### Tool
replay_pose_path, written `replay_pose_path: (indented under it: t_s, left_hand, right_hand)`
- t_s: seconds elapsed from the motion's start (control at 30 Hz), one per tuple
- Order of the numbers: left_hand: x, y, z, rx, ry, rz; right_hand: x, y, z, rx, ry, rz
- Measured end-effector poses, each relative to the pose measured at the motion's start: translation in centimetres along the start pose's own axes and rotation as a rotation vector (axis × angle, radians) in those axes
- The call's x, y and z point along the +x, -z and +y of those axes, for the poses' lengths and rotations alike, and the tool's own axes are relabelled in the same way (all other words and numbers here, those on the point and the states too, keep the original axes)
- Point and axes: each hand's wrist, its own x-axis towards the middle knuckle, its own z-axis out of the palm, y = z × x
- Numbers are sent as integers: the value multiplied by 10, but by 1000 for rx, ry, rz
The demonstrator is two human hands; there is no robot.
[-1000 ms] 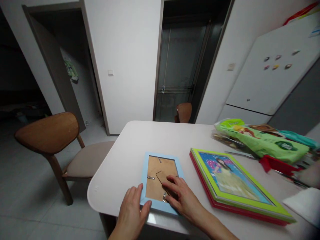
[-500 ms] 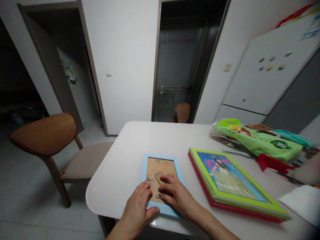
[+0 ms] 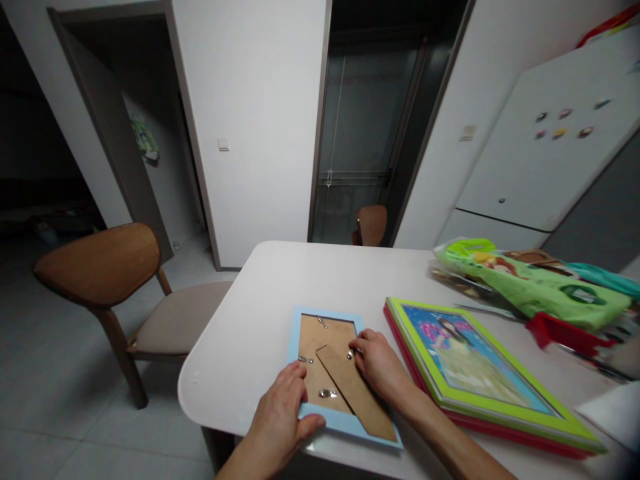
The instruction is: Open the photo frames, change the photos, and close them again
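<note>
A light blue picture frame (image 3: 295, 347) lies face down near the front edge of the white table (image 3: 310, 273), its brown backing board (image 3: 320, 340) and stand leg (image 3: 355, 393) showing. My left hand (image 3: 283, 417) rests on the frame's near left corner, fingers spread flat, thumb on the front rail. My right hand (image 3: 377, 363) sits at the frame's right rail, fingertips curled on a small metal clip (image 3: 351, 353). Other clips (image 3: 327, 393) show on the backing.
A stack of green and red frames (image 3: 470, 367) with a picture lies right of the blue frame. Green snack bags (image 3: 530, 283) and a red item (image 3: 560, 333) sit at the far right. A wooden chair (image 3: 115, 287) stands left of the table. A fridge (image 3: 545, 153) is behind.
My right hand has moved from the lower middle of the backing up to the right rail, uncovering the stand leg. My left hand stays at the near left corner.
</note>
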Motion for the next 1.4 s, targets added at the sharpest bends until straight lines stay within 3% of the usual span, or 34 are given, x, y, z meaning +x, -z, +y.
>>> replay_pose_path:
  t_s: [0.23,0.37,0.5,0.77,0.93,1.07,1.3,1.4]
  left_hand:
    - [-2,-6,2,12,0,59]
    - [-1,-7,4,41,-2,46]
    - [0,-7,5,59,32,26]
    - [-2,-11,0,-7,-14,31]
    - [1,-13,-2,-6,-9,8]
    - [3,-13,-2,-36,2,18]
    - [0,-15,-2,-105,9,63]
    - [-1,-13,0,-191,50,85]
  right_hand:
    - [7,-18,-52,131,175,-18]
    - [15,-32,-67,113,162,-27]
    - [21,-37,-62,87,117,0]
    - [52,-36,-19,-16,-74,55]
    - [60,-41,-16,-36,-104,56]
    - [48,-29,-21,-28,-72,52]
    - [-14,0,-22,19,-2,-92]
    - [-19,5,-23,42,-18,-79]
